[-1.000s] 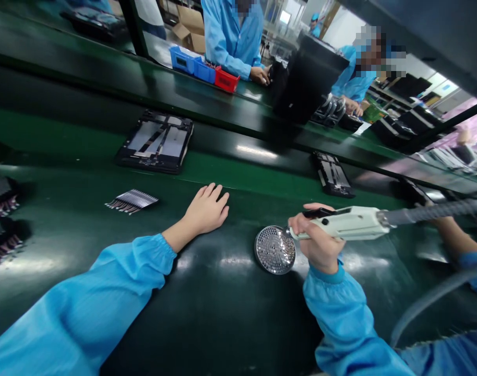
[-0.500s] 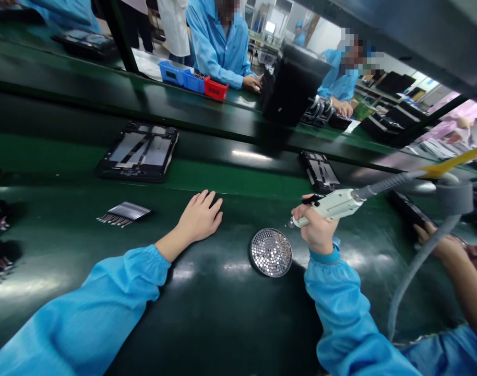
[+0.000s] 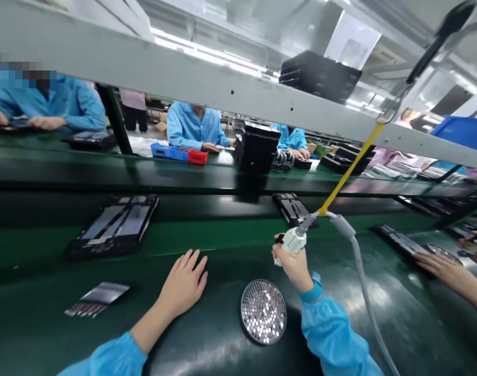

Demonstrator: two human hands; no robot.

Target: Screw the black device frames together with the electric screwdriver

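Observation:
My left hand [image 3: 183, 284] lies flat on the dark green table [image 3: 207, 339], fingers a little apart, with nothing under it that shows. My right hand [image 3: 293, 263] is wrapped round a white electric screwdriver [image 3: 294, 241], whose grey cable runs off its back end; the tip is hidden. Between the hands, nearer the right one, sits a round dish of small shiny screws [image 3: 263, 312]. Left of my left hand lies a fanned stack of flat strips with wire ends [image 3: 101, 298].
Opened tablet-like devices lie at the back left [image 3: 115, 224], behind the screwdriver [image 3: 293, 208] and at the right [image 3: 398, 240]. A yellow strap [image 3: 348, 175] holds the cable. Another person's hand [image 3: 445, 269] reaches in from the right. A grey beam [image 3: 207, 83] crosses above.
The view has tilted up, so the overhead beam and strap now show and the table things sit lower. The screwdriver now points more away from the dish, still in my right hand.

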